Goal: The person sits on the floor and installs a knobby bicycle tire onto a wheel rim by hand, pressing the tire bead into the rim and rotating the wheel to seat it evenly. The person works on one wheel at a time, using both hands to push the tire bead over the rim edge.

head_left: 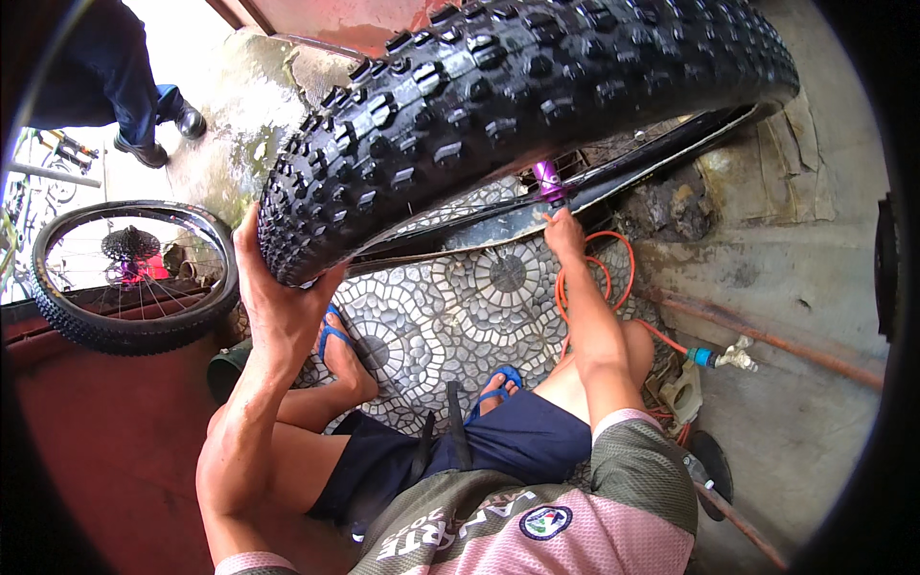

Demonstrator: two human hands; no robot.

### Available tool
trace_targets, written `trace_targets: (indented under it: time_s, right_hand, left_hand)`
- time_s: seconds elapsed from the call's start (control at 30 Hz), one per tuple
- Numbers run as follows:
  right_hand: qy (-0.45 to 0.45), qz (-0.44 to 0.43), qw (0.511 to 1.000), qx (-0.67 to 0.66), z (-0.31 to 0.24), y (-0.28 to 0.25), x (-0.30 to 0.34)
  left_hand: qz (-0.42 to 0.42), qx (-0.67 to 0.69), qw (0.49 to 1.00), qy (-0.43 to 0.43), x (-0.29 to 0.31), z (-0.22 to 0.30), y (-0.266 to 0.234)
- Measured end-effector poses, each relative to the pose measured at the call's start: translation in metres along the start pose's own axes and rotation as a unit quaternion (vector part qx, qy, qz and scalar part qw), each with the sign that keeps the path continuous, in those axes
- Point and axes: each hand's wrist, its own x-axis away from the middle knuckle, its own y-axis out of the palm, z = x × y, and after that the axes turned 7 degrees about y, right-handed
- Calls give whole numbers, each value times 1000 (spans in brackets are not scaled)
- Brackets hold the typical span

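A bicycle wheel (pixel 450 125) with a black, knobby, wet-looking tire fills the upper middle, tilted and raised close to me. My left hand (pixel 273 297) grips the tire at its left end, thumb on the inner side and fingers round the outside. At the wheel's centre is a purple hub (pixel 547 179) with thin spokes. My right hand (pixel 563 235) is closed at the near end of that hub, its fingers partly hidden. Under the wheel lies a grey, shallow, basin-like surface (pixel 498 228), mostly covered by the rim.
Another bicycle wheel (pixel 72 326) with a cassette rests at left, by a red surface (pixel 105 431). An orange hose (pixel 628 259) coils at right, joined to a tap (pixel 738 355). Pebble mosaic floor (pixel 431 307) lies below. A person in dark trousers (pixel 129 72) stands far left.
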Motion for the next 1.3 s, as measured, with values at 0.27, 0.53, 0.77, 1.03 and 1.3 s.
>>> trace_targets:
  time_s: [0.27,0.53,0.77,1.03,1.3]
  right_hand:
    - [-140,-162,974,-72,-137,24,168]
    - [-73,-94,986,112,26,-24,80]
    - [-80,-107,988,77,-3,21,135]
    - [-68,-108,984,126,41,-17,108]
    - [-75,-121,984,104,19,17,136]
  left_hand:
    - [-257,1,966,18,5,23,-30]
    - [-235,85,968,35,29,14,-26]
    - [-261,78,962,8,16,13,-18]
    - [-285,41,957,-11,5,17,-24]
    - [-310,44,950,-13,0,17,-17]
